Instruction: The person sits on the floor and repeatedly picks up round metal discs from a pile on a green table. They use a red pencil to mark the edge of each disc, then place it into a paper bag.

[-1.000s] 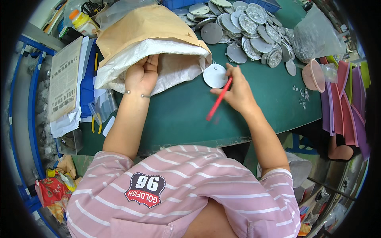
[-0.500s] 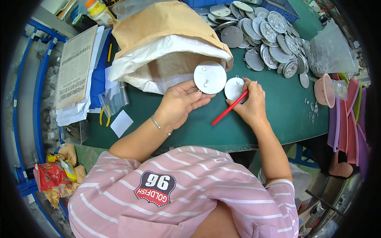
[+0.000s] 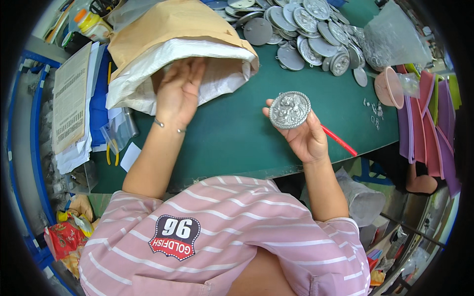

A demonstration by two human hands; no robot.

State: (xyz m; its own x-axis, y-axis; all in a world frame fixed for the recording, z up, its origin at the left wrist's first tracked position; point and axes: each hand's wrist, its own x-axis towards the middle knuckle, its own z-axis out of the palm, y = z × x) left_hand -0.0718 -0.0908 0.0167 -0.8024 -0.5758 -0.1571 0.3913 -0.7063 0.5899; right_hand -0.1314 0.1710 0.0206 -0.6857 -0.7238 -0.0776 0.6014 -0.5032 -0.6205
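Note:
My left hand point(image 3: 178, 93) reaches into the mouth of a brown paper sack point(image 3: 180, 24) with a white woven lining. Its fingers are stretched out, and no disc shows in them. Over the table's right half, my right hand point(image 3: 307, 141) grips a round silver medallion point(image 3: 290, 109), its raised relief face turned up. A red pen-like stick point(image 3: 340, 141) is held in the same hand and sticks out toward the lower right. Beyond it lies a heap of similar silver medallions point(image 3: 323, 47), some relief side up, others showing plain backs. The sack's inside is mostly hidden.
A pink cup point(image 3: 389, 89) stands at the right of the green table point(image 3: 222, 143), near small metal rings point(image 3: 376, 114) and a clear plastic bag point(image 3: 395, 39). Papers point(image 3: 74, 101), yellow-handled pliers point(image 3: 112, 157) and a yellow bottle point(image 3: 93, 25) are on the left.
My left hand has moved left into the sack, and the plain-backed disc it held is out of sight. My right hand has turned its medallion relief side up, swinging the red stick rightward.

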